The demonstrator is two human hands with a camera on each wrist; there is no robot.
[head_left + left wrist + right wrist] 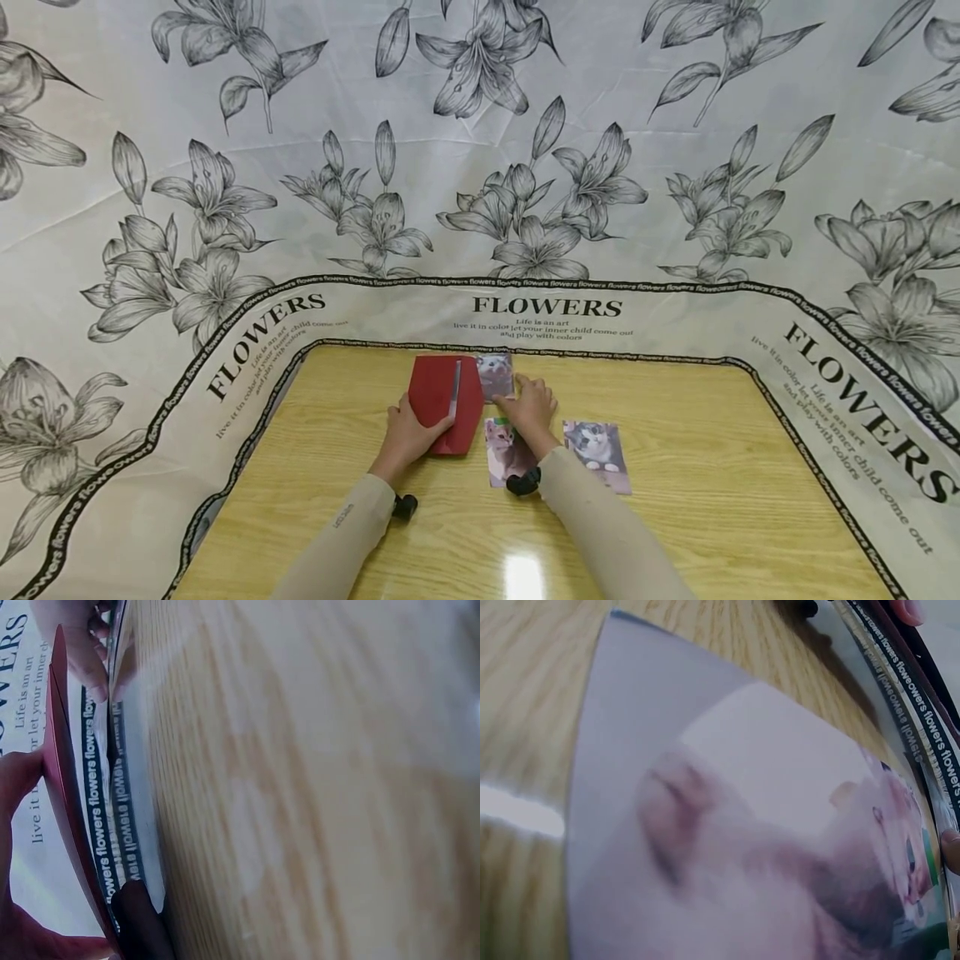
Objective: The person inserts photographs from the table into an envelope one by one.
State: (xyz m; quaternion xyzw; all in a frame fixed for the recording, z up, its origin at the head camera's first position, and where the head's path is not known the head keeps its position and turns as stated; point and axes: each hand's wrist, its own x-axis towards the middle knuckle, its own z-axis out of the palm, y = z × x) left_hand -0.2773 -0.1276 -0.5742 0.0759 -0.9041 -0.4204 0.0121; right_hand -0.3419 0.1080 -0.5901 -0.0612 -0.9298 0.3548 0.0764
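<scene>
– How's the light?
– Fairly bright and even in the head view, with one white glare patch point(523, 577) toward the worktop's point(720, 450) near edge. Shadows are soft and faint.
– And the wrist views?
– Softer. In the left, the wood grain point(262, 825) blurs and the fingers point(19, 776) look dark. In the right, the photo card point(727, 825) is out of focus, beside a white glare streak point(521, 812).

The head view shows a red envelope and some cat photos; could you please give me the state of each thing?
Red envelope: gripped by the left hand, at least partly lifted.
Far photo: face up, right hand at its near corner.
Near-left photo: face up on the table, partly hidden by the right hand.
Right photo: face up on the table, partly hidden by the right sleeve.
</scene>
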